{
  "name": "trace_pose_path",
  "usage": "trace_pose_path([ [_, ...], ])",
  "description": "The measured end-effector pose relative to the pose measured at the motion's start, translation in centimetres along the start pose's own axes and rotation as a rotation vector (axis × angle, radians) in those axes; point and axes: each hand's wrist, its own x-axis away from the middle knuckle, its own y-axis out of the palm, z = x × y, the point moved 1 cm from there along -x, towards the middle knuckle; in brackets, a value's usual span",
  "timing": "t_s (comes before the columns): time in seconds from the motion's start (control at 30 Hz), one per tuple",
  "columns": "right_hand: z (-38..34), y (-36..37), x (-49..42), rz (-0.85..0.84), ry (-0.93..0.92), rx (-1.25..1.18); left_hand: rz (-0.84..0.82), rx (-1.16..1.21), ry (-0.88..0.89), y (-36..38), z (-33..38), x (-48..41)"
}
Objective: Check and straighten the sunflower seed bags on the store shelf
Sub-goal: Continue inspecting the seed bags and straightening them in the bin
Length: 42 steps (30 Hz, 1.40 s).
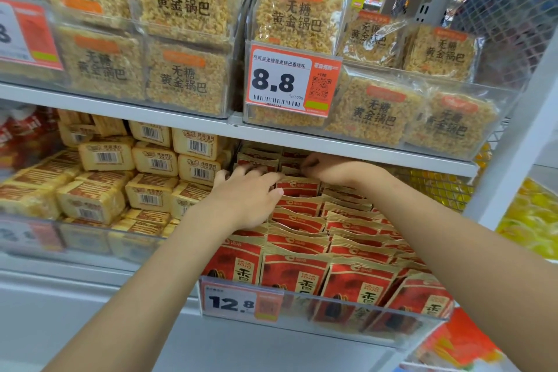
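Red and gold sunflower seed bags (305,254) stand in several rows inside a clear bin (320,315) on the lower shelf. My left hand (246,193) lies over the back rows at the bin's left side, fingers spread and bent onto the tops of the bags. My right hand (324,167) reaches deep under the upper shelf, and its fingertips pinch the top edge of a rear bag (290,170). The rearmost bags sit in shadow and are partly hidden by both hands.
A white shelf edge (332,142) hangs just above my hands. Yellow snack packs (145,172) fill the bin to the left. Rice crust packs (187,39) sit above behind an 8.8 price tag (291,81). A 12.8 tag (238,300) fronts the seed bin. Wire mesh (507,18) closes the right.
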Motion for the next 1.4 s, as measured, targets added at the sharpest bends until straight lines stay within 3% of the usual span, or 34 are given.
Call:
trace_pose_path([
  [0.1,-0.6,-0.2,0.2,-0.088,0.002,0.072,-0.005,-0.01,0.005,0.0,-0.1,0.0],
  [0.2,-0.6,0.0,0.3,-0.029,-0.023,0.14,-0.029,-0.02,0.007,-0.1,-0.1,0.1],
  [0.33,-0.5,0.8,2.4,0.14,-0.106,0.169,-0.053,-0.028,0.013,-0.1,-0.4,0.3],
  [0.5,0.1,1.1,6.3,0.513,-0.376,0.272,-0.095,-0.003,0.026,-0.3,-0.8,0.4],
  [0.63,0.2,0.1,8.5,0.626,-0.476,0.224,-0.041,0.029,0.019,-0.4,-0.6,0.6],
  [0.73,-0.7,-0.7,9.9,0.725,-0.578,0.203,0.101,0.147,0.025,-0.6,-1.0,0.9],
  [0.9,-3.6,-3.6,12.0,0.864,-0.719,0.16,0.211,0.699,0.164,-3.0,-0.2,3.6],
  [1.03,-6.0,-5.3,12.8,0.932,-0.641,-0.113,0.355,1.028,0.247,-5.0,1.4,5.9],
  [1.23,-6.9,-3.0,13.0,0.724,-0.207,-1.014,0.377,1.14,0.154,-4.4,1.5,7.2],
  [1.33,-6.5,-0.3,12.9,0.703,-0.153,-1.099,0.221,1.204,0.101,-3.6,1.4,7.5],
  [1.4,-6.5,0.9,12.9,0.708,-0.156,-1.138,0.215,1.165,0.112,-3.4,1.7,7.6],
])
